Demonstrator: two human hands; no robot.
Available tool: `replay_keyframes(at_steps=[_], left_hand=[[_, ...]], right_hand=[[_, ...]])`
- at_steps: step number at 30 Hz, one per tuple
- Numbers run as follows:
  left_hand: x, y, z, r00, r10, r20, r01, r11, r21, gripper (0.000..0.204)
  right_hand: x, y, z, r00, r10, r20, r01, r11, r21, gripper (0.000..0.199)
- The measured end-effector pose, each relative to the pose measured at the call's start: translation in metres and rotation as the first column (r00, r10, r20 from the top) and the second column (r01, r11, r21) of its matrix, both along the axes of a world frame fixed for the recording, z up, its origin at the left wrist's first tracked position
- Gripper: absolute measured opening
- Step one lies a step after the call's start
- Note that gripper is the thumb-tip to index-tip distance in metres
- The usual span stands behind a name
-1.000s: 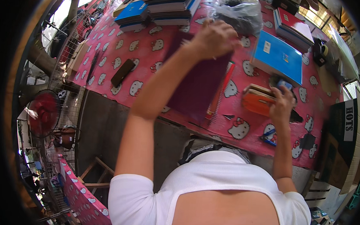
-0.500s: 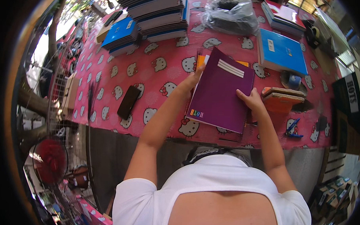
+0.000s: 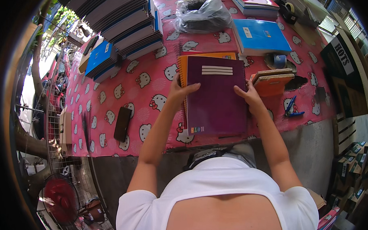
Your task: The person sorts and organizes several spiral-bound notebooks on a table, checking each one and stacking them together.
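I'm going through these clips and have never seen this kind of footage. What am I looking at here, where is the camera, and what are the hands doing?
There is no machine: a person works with bare hands. The one picture comes from a fisheye camera on the person's head, looking down, so straight edges bend and the white shirt fills the bottom. The left hand and right hand press on either side of a purple notebook, which lies flat on an orange notebook. Both rest on a table with a pink cartoon-cat cloth. Around them: a blue book, stacks of notebooks, a clear plastic bag, an orange pad, a tape roll, a blue clip and a dark flat case.
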State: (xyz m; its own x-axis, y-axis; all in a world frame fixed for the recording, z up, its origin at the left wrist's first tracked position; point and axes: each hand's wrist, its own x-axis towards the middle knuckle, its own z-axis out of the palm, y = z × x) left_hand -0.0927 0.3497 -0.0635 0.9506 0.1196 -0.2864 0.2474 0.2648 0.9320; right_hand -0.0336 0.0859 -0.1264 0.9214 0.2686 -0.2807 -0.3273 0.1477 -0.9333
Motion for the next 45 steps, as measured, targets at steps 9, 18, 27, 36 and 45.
replay_keyframes(at_steps=[9, 18, 27, 36, 45], left_hand=[[-0.059, -0.017, 0.041, 0.817, -0.370, 0.442, 0.339, 0.929, 0.149, 0.061], [0.003, -0.084, 0.025, 0.549, -0.481, 0.683, 0.625, 0.779, 0.046, 0.090], [-0.009, -0.092, 0.030, 0.547, -0.395, 0.738, 0.448, 0.883, 0.140, 0.078], [-0.014, -0.086, 0.021, 0.634, -0.705, 0.319, 0.664, 0.707, 0.244, 0.075], [-0.015, -0.096, -0.006, 0.720, -0.533, 0.444, 0.553, 0.827, 0.095, 0.085]], right_hand=[[-0.161, -0.084, 0.073, 0.747, 0.144, 0.649, 0.200, 0.882, -0.426, 0.073], [-0.199, -0.071, 0.077, 0.477, -0.286, 0.831, 0.531, 0.847, -0.014, 0.105], [-0.194, -0.077, 0.079, 0.431, -0.334, 0.838, 0.557, 0.830, 0.044, 0.101], [-0.215, -0.085, 0.034, 0.567, -0.301, 0.766, 0.567, 0.818, -0.098, 0.111], [-0.213, -0.067, 0.058, 0.589, -0.297, 0.751, 0.494, 0.868, -0.045, 0.067]])
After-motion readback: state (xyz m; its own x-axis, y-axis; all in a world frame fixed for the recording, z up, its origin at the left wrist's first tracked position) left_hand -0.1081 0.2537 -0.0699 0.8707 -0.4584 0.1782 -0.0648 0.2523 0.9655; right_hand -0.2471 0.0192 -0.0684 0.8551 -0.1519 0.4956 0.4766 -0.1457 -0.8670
